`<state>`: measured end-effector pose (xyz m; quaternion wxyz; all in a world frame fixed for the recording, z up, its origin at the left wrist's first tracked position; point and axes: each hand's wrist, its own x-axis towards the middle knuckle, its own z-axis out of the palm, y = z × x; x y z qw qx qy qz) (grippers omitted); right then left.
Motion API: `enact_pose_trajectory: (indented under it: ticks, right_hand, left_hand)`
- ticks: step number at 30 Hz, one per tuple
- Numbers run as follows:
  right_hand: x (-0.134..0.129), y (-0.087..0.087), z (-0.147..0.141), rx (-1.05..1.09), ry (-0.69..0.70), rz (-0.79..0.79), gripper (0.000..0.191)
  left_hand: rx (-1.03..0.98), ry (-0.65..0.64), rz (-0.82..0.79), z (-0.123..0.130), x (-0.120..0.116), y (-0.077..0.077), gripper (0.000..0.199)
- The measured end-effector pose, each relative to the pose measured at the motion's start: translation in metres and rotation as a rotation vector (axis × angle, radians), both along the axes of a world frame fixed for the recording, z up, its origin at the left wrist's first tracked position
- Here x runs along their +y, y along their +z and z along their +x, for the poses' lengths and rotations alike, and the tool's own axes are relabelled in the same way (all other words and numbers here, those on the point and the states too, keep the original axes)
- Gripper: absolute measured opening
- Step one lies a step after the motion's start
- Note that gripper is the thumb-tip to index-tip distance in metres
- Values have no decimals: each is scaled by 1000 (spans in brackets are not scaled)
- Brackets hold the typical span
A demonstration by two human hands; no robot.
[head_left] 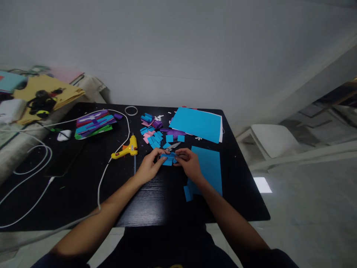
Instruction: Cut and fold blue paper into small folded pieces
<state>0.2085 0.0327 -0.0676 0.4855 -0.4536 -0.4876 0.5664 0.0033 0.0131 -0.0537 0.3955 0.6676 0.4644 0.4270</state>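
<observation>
Between my two hands is a small blue paper piece [168, 156], pinched at its left end by my left hand [151, 163] and at its right end by my right hand [189, 162]. Another blue square [167, 162] shows just below it. Scissors [173, 147] lie right behind my fingers, their handles partly hidden. Past them are small blue squares [181, 138] and a heap of cut blue and pink strips [154, 140]. Under my right wrist a large blue sheet [209, 167] lies flat, with a narrow blue strip [187, 193] at its lower left corner.
A yellow glue gun [126, 149] lies left of my hands, its white cord [99, 186] running over the table near my left forearm. Stacked blue and white sheets [198, 124] lie at the back right. Folded coloured paper [95, 124] and a dark phone [64, 160] are at left.
</observation>
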Motion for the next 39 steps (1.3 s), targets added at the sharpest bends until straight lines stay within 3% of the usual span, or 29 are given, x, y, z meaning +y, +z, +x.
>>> enact_pose_trajectory:
  ticks: [8, 16, 24, 30, 39]
  right_hand:
    - [6, 1, 5, -16, -80, 68, 26]
    - [1, 5, 0, 51, -117, 63, 43]
    - [1, 10, 6, -52, -164, 145, 34]
    - [-4, 9, 1, -88, -107, 135, 13]
    - [-11, 4, -7, -34, -4, 117, 26]
  left_hand:
    - [84, -55, 57, 0, -1, 5, 14]
    - [11, -70, 167, 2, -1, 11, 8]
    - [9, -18, -25, 2, -2, 7, 15]
    - [-112, 106, -111, 5, 2, 4, 21]
    - [-328, 205, -223, 7, 9, 0, 35]
